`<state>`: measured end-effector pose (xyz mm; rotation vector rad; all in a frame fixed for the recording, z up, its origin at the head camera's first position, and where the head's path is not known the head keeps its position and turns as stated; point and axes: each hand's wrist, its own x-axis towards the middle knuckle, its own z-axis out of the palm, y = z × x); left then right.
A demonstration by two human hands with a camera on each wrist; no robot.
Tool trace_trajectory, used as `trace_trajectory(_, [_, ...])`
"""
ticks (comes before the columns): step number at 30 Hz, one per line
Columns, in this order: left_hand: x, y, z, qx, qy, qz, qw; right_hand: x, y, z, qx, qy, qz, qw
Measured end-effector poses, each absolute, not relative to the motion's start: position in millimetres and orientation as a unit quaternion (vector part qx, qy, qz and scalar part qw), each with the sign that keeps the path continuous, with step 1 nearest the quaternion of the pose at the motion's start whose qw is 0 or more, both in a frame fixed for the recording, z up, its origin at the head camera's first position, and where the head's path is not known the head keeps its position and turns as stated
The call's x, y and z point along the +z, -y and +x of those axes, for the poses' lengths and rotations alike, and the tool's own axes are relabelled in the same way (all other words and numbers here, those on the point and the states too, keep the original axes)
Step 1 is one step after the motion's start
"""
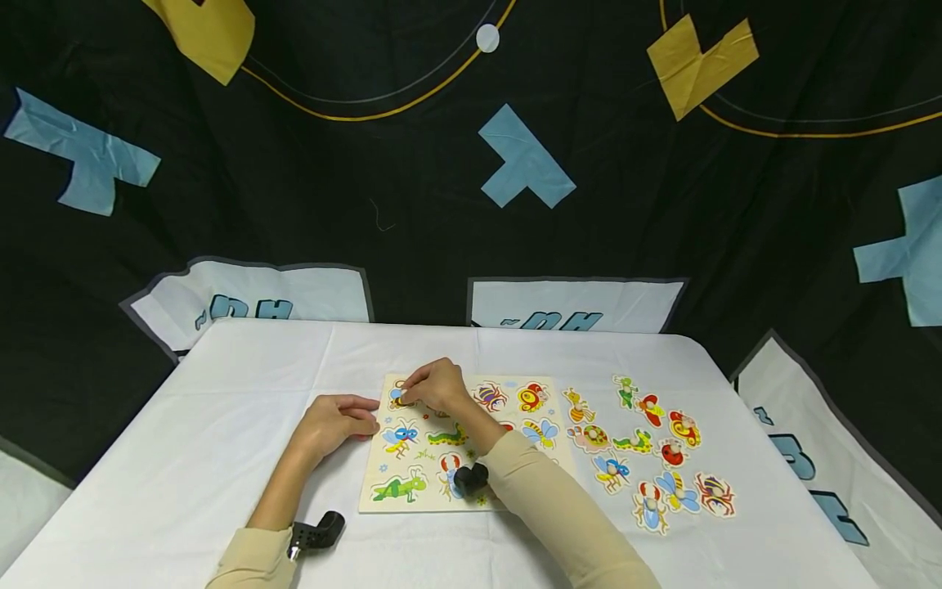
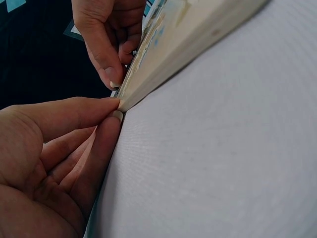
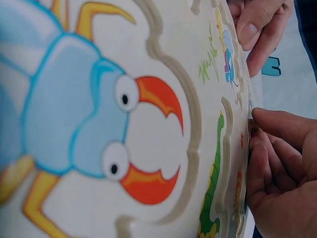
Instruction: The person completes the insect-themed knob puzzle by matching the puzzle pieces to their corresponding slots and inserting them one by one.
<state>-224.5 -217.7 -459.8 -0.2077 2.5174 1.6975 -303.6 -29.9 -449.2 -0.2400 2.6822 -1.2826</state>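
A wooden insect puzzle board (image 1: 375, 483) lies on the table, with insect pictures in its recesses. My left hand (image 1: 331, 425) grips the board's left edge; in the left wrist view its thumb and forefinger (image 2: 106, 131) meet at that edge. Over the board's upper left corner, my right hand (image 1: 439, 386) pinches a bee puzzle piece (image 1: 397, 396) at the bee recess. In the right wrist view the fingers (image 3: 270, 153) largely hide the piece. A blue beetle picture (image 3: 74, 109) with red pincers fills the near part of that view.
Several loose insect pieces lie right of the board, among them a spider (image 1: 715, 495), a beetle (image 1: 651, 507), a dragonfly (image 1: 677, 492) and a snail (image 1: 593, 438). A white cloth covers the table (image 1: 184, 458). Behind it hangs a black curtain (image 1: 331, 196).
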Motion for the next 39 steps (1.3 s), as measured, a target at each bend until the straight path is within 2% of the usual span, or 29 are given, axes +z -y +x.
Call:
trace_trajectory(19, [-464.2,219.9,-227.0,0.563,-0.822,-0.067,0.048,-441.3,14.2,-297.5,-0.442,-0.886,-0.107,0.091])
trace_trajectory(30, [-462.2,219.3,-226.6,0.559,-0.825,-0.067,0.046,-428.4,-11.3,-298.4,-0.438,-0.886,-0.105,0.111])
trace_trajectory(39, [-461.1,218.8,-225.7,0.550,-0.831,-0.068,0.045,-417.0,-37.1,-298.1,-0.424,-0.893,-0.116,0.095])
